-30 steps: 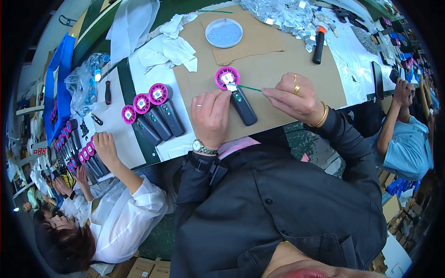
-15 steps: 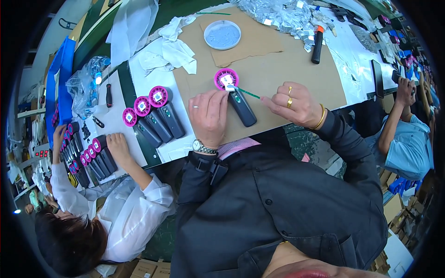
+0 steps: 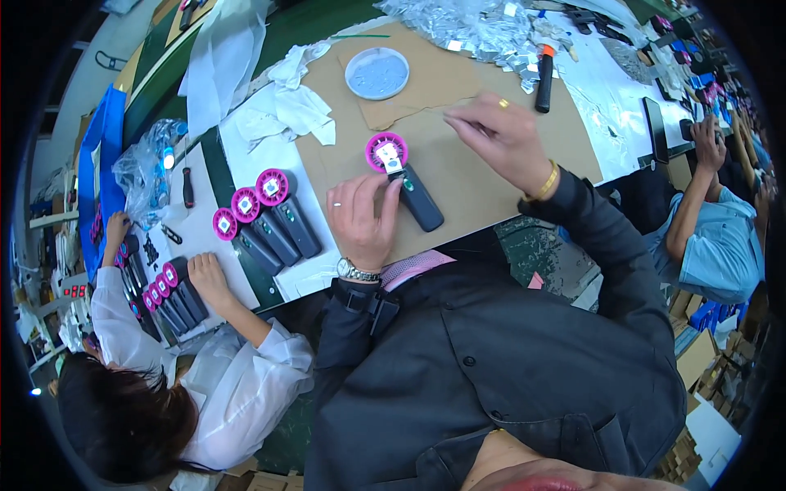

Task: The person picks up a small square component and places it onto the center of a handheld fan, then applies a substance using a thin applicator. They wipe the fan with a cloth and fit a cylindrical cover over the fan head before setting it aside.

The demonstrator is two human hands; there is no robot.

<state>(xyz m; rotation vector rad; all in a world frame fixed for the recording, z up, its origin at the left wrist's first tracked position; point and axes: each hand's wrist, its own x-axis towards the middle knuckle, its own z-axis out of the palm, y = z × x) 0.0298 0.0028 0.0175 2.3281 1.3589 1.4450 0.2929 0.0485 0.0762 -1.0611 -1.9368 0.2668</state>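
A handheld fan (image 3: 421, 200) with a dark grey handle and a pink ring head (image 3: 386, 143) lies on the brown cardboard. A white square piece (image 3: 391, 159) covers part of its head. My left hand (image 3: 360, 219) has thumb and forefinger closed at the fan's neck, by the lower edge of that piece. Raised to the right above the cardboard is my right hand (image 3: 506, 141), its fingers pinched. The thin green stick it held is hard to make out now. A round dish (image 3: 377, 74) of pale bluish paste sits beyond the fan.
Similar fans (image 3: 286, 217) lie in a row to the left, beside a white cloth (image 3: 278, 102). A second green stick (image 3: 362, 36), a black-and-orange tool (image 3: 544, 79) and a heap of silvery packets (image 3: 467, 33) lie farther back. People work on both sides.
My right hand has lifted away from the fan, up and toward the dish, taking the green stick off the white piece. My left hand stays at the fan's neck.
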